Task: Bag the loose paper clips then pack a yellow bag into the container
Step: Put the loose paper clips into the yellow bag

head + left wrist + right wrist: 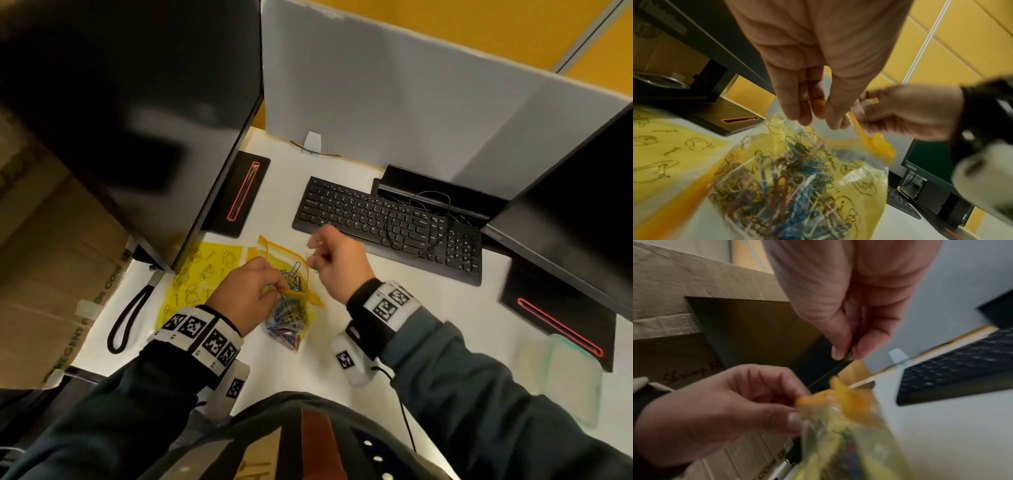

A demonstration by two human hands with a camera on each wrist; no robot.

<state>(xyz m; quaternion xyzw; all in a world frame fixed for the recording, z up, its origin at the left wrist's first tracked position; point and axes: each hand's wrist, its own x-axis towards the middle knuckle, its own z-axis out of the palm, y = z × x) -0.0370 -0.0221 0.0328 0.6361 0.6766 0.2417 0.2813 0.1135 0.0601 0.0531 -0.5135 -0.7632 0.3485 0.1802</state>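
Note:
A clear yellow zip bag (pixel 291 322) full of coloured paper clips (pixel 785 186) stands on the white desk (pixel 394 308). My left hand (pixel 277 287) pinches its orange zip rim (pixel 877 142) and holds the mouth up; in the left wrist view the left hand (pixel 813 120) has fingers and thumb on the rim. My right hand (pixel 313 253) hovers just right of and above the mouth. In the right wrist view the right hand (pixel 846 355) pinches a small dark paper clip (pixel 848 357) between thumb and forefinger. A second yellow bag (pixel 202 274) lies flat to the left.
A translucent container (pixel 568 373) with a green rim sits at the desk's right front. A black keyboard (pixel 387 219) lies behind the hands. Monitors (pixel 137 102) stand left and right, with a cardboard box (pixel 51 274) at far left and a grey partition behind.

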